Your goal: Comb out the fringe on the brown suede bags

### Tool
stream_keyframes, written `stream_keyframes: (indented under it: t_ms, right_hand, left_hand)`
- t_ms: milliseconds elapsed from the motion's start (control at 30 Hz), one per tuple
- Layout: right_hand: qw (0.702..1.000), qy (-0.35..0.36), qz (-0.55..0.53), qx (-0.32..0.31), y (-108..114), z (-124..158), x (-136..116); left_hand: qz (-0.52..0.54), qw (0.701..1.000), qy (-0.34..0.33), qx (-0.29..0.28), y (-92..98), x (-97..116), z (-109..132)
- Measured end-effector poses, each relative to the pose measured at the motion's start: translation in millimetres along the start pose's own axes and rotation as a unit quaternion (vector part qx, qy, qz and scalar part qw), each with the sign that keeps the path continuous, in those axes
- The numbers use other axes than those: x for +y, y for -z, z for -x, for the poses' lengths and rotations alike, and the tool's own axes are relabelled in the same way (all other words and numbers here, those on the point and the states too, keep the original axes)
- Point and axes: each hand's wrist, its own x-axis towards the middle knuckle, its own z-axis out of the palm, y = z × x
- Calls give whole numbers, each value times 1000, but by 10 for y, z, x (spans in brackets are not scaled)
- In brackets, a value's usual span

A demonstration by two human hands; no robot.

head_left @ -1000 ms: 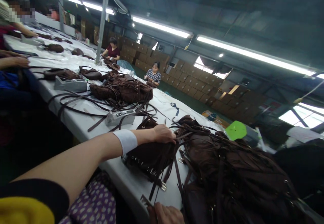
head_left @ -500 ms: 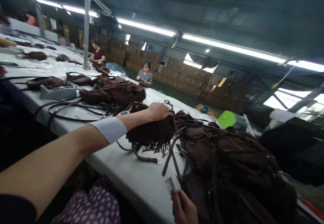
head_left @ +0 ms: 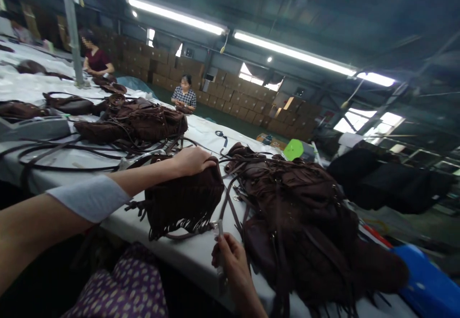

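My left hand (head_left: 196, 160) grips the top edge of a dark brown fringed bag (head_left: 183, 198) and holds it up above the white table (head_left: 201, 260). The bag's fringe hangs toward me. Just below its right corner, my right hand (head_left: 232, 258) is closed round a small pale comb (head_left: 217, 227). The comb's upper end sticks out above the fingers, close to the fringe, and whether they touch I cannot tell. To the right lies a large heap of brown bags (head_left: 305, 212) with straps and buckles.
Another pile of brown bags (head_left: 143, 119) lies to the left, beside a grey tray (head_left: 39, 128) and loose straps (head_left: 68, 164). A metal post (head_left: 74, 35) rises from the table. Two people sit across it. A blue object (head_left: 427, 279) is at the lower right.
The view has swung right. My left hand keeps hold of the bag, whose fringe now faces me more fully. My right hand has brought the comb up and left, near the fringe.
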Motion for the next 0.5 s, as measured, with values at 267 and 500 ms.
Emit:
stream_keyframes:
  t_ms: [267,500]
  right_hand:
    - [992,29,109,52,-139,-48,80]
    - [995,38,87,26,-213,-112,301]
  left_hand:
    - [18,999,29,3,-97,-99,207]
    - [62,995,73,-2,-77,-296,196]
